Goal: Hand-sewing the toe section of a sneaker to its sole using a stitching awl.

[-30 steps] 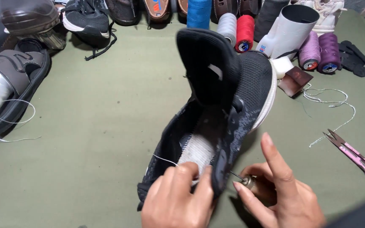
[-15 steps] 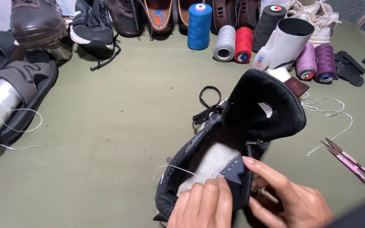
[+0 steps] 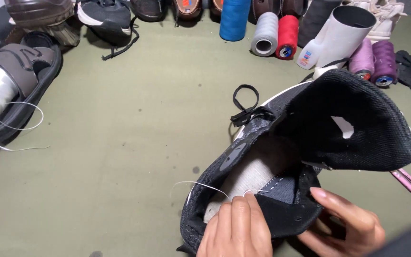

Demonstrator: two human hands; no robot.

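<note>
Black mesh sneaker [image 3: 310, 143], lying at five o'clock on the olive worktop [image 3: 129, 157], was pinched at its collar by the left hand [image 3: 236, 231] and right hand [image 3: 346, 228]. White thread [image 3: 200, 184] could have been snagged.

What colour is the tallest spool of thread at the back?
Bright blue: the tall spool shows best in the head view, beside grey and red spools.

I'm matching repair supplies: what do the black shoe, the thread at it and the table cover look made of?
Black shoe: knit mesh fabric, matte, visible weave. White thread: thin, slightly glossy, possibly nylon. Table cover: olive cloth-like sheet, matte, speckled; the exact material is unclear.
</note>
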